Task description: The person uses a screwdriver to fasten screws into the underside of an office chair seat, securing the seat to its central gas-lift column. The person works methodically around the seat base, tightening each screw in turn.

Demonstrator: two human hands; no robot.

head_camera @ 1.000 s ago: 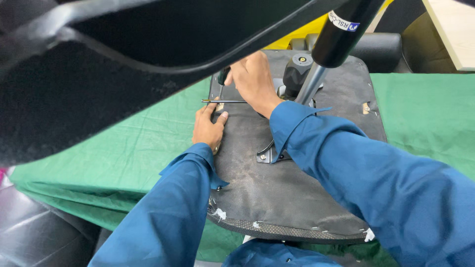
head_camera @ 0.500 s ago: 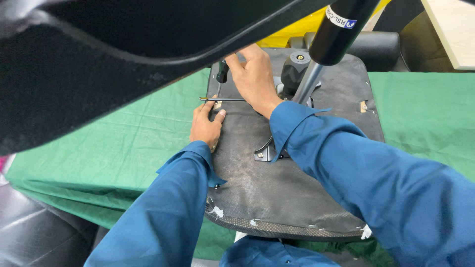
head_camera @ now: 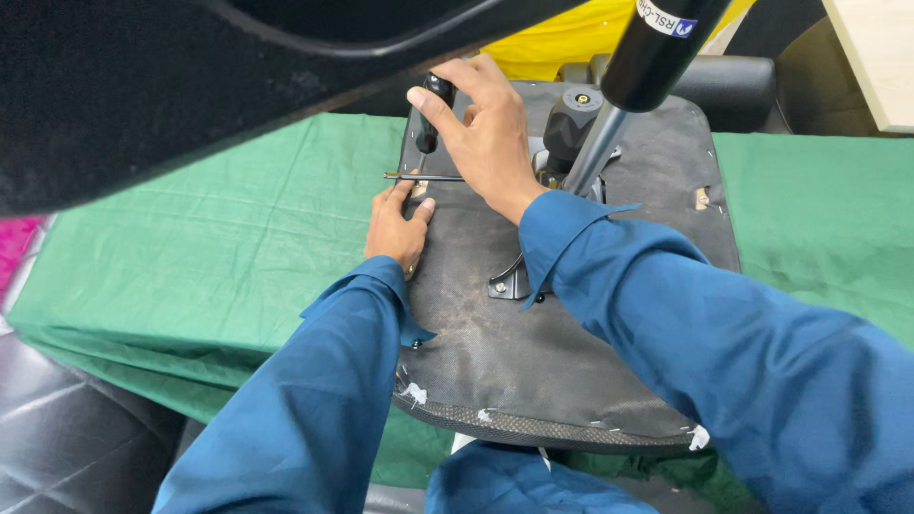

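**Both my hands at the underside of an upturned office chair seat**

Head camera, looking down: an office chair seat (head_camera: 533, 371) lies upside down on a tabletop covered with a green cloth (head_camera: 219, 247). Its black fabric underside faces up, dusty, with staples and small white scraps along the near edge.

My right hand (head_camera: 490, 133) reaches across the seat's far left part. Its fingers are curled tight around the black handle of a screwdriver (head_camera: 430, 114), thumb on top. The handle points up and away from me; the tip end goes down toward the seat near its left edge, though my hand hides the exact spot.

My left hand (head_camera: 398, 227) rests on the left edge of the seat, just below the right hand. Its fingers are bent and pinched around a thin dark metal rod (head_camera: 424, 177), which lies level, running left to right and passing under my right hand. Both sleeves are blue.

Near the middle of the seat sits the metal tilt mechanism (head_camera: 519, 281), bolted flat to the underside. A black knob (head_camera: 571, 119) stands on it. Beside the knob, a gas lift cylinder (head_camera: 633, 67) rises at a slant toward the top of the frame, black above and silver below.

A large black curved chair part (head_camera: 143, 86) fills the upper left, close to the camera and blurred.
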